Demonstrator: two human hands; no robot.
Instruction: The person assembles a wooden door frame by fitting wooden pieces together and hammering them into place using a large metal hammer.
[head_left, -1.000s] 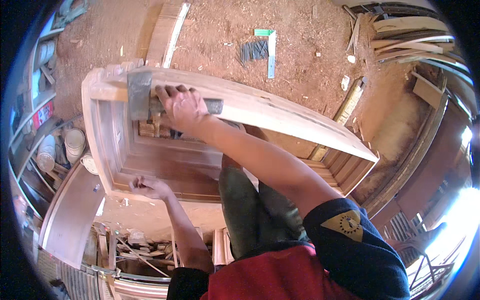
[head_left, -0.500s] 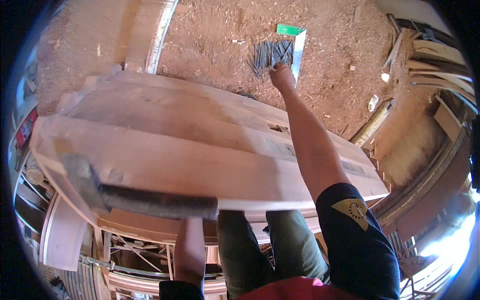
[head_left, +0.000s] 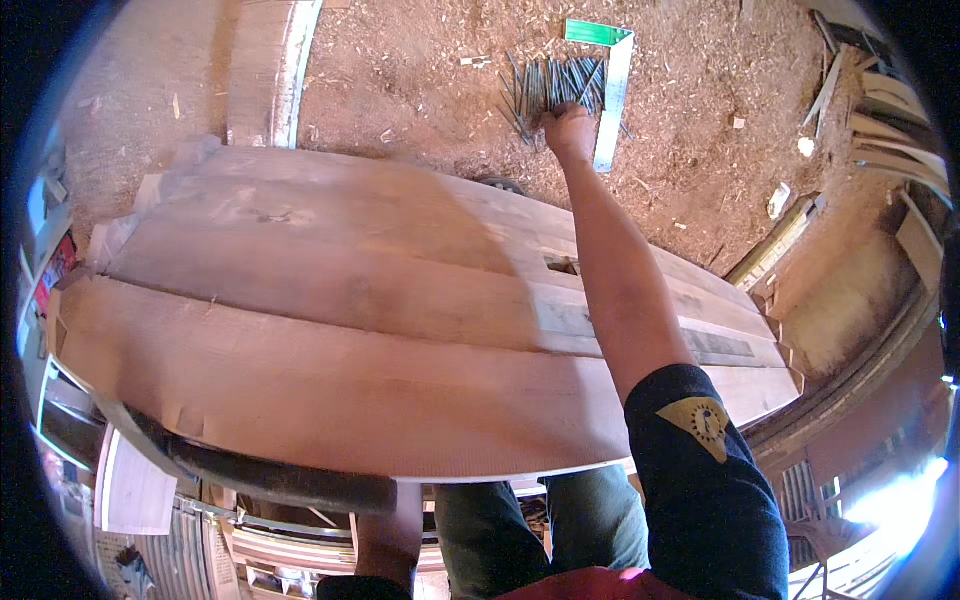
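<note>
The broad, pale brown wooden panel of joined planks (head_left: 350, 400) stretches left to right, its long axis dipping slightly to the right. Beyond its far edge, on the shaving-strewn brown earth floor (head_left: 420, 90), lies a heap of thin, dark metal nails (head_left: 570, 78), mostly pointing away from the panel, some slanting. Just right of them, a silver-bladed square with a green stock (head_left: 615, 100) aims its blade toward the panel. The right arm reaches straight over the panel; the right hand (head_left: 570, 132) bends down, fingers curled at the heap's near side; whether its grip is clamped on a nail, I cannot tell. A long, dark tool handle (head_left: 290, 478) runs along the panel's near left edge, crossing before the left forearm (head_left: 392, 535); the left hand is hidden, its grip unknowable.
</note>
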